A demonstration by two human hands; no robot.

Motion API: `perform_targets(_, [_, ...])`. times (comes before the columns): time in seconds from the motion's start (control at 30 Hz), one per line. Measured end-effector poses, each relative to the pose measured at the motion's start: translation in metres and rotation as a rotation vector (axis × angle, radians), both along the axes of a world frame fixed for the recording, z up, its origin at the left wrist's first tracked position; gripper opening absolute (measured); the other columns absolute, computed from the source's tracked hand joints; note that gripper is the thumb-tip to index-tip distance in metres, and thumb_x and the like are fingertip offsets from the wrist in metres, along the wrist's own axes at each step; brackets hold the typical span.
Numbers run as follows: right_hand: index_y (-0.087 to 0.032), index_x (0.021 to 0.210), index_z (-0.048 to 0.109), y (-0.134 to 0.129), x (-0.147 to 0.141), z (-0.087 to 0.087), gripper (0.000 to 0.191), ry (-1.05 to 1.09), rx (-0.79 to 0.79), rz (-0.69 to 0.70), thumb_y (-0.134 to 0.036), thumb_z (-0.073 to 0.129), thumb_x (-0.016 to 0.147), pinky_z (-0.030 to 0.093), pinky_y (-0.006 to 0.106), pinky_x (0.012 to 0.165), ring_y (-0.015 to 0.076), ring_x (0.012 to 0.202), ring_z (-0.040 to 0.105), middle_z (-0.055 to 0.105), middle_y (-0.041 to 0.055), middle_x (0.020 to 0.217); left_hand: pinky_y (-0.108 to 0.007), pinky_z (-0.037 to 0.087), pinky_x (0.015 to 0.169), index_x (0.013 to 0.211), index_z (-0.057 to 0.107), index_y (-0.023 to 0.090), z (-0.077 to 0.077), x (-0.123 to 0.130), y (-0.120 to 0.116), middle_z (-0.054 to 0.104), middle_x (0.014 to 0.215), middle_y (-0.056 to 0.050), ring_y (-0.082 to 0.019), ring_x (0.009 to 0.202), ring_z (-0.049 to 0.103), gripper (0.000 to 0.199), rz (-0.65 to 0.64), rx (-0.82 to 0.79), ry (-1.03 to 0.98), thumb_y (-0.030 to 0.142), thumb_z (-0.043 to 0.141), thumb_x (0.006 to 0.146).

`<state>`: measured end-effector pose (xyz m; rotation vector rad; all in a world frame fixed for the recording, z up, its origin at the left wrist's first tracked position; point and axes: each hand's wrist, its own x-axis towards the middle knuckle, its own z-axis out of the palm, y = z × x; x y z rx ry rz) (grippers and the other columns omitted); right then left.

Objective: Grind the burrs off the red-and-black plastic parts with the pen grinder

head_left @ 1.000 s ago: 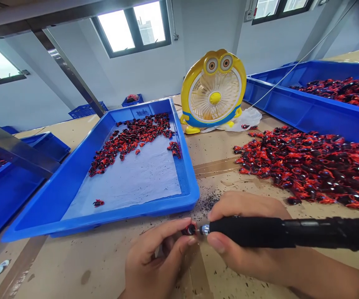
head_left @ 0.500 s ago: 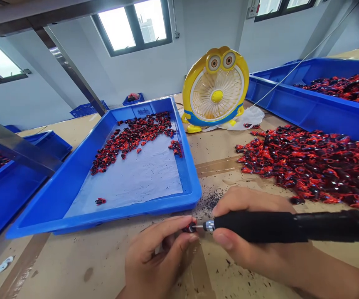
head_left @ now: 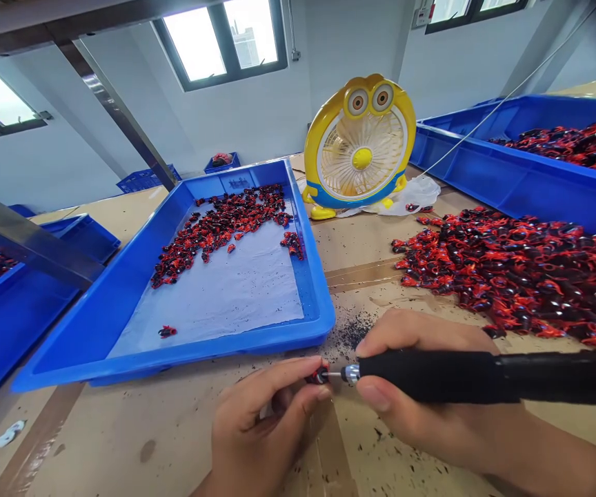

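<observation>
Over the surface, before the blue tray, I have my right hand gripping a black rotary-style tool, my left pinching a small red-and-black part. More thin bit shows than a second ago, suggesting shallower contact.

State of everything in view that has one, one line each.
Left hand: pinching the piece
Small red-and-black piece: held, tool tip at its end
Right hand: gripping the tool
Black handheld tool: level; running or not, can't tell
Middle blue tray: lined, partly filled
Red-and-black pile: loose on tabletop
Yellow fan: upright; spinning or not, can't tell
</observation>
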<state>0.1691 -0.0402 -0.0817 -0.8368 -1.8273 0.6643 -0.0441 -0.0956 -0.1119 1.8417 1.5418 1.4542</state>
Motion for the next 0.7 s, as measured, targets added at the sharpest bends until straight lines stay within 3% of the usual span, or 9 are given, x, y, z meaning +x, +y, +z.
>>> perform_targets(0.17, [-0.032, 0.090, 0.070, 0.0012, -0.0016, -0.0014, 0.010, -0.004, -0.008, 0.001, -0.028, 0.077, 0.086, 0.048, 0.017, 0.057, 0.0054, 0.059, 0.063, 0.071, -0.0118, 0.074, -0.009, 0.059, 0.061, 0.105, 0.088, 0.040, -0.0020, 0.0005, 0.0005, 0.090, 0.096, 0.010, -0.005, 0.061, 0.075, 0.030, -0.025, -0.004, -0.021, 0.017, 0.089, 0.085])
perform_targets(0.3, [-0.032, 0.092, 0.069, 0.0016, -0.0018, -0.0011, 0.013, 0.004, -0.032, 0.005, -0.039, 0.080, 0.090, 0.049, 0.018, 0.061, 0.0061, 0.062, 0.064, 0.071, -0.0121, 0.076, -0.010, 0.057, 0.057, 0.102, 0.088, 0.040, 0.0001, -0.0003, 0.0002, 0.089, 0.089, 0.011, -0.005, 0.051, 0.066, 0.026, 0.057, -0.010, -0.013, 0.020, 0.090, 0.084])
perform_targets(0.47, [-0.033, 0.091, 0.068, 0.0014, -0.0011, -0.0013, 0.014, 0.014, -0.047, -0.018, -0.040, 0.080, 0.089, 0.046, 0.019, 0.057, 0.0066, 0.057, 0.059, 0.067, -0.0122, 0.072, -0.011, 0.057, 0.057, 0.103, 0.088, 0.042, 0.0035, 0.0002, -0.0007, 0.089, 0.092, 0.012, -0.005, 0.053, 0.068, 0.027, 0.043, -0.045, -0.013, 0.023, 0.090, 0.085])
perform_targets(0.57, [-0.032, 0.096, 0.069, 0.0019, -0.0028, -0.0029, 0.015, 0.005, -0.014, -0.006, -0.041, 0.081, 0.090, 0.052, 0.019, 0.065, 0.0075, 0.065, 0.065, 0.072, -0.0106, 0.079, -0.010, 0.056, 0.055, 0.102, 0.088, 0.043, 0.0020, 0.0011, -0.0009, 0.089, 0.087, 0.012, -0.004, 0.049, 0.064, 0.025, 0.081, -0.040, -0.008, 0.025, 0.091, 0.084])
perform_targets(0.7, [-0.031, 0.094, 0.068, 0.0012, -0.0046, -0.0040, 0.012, 0.014, -0.017, 0.043, -0.033, 0.078, 0.090, 0.051, 0.017, 0.060, 0.0066, 0.061, 0.064, 0.071, -0.0106, 0.076, -0.009, 0.059, 0.063, 0.103, 0.088, 0.043, 0.0000, 0.0004, -0.0013, 0.090, 0.094, 0.012, -0.006, 0.064, 0.076, 0.028, 0.025, -0.012, -0.040, 0.021, 0.089, 0.085])
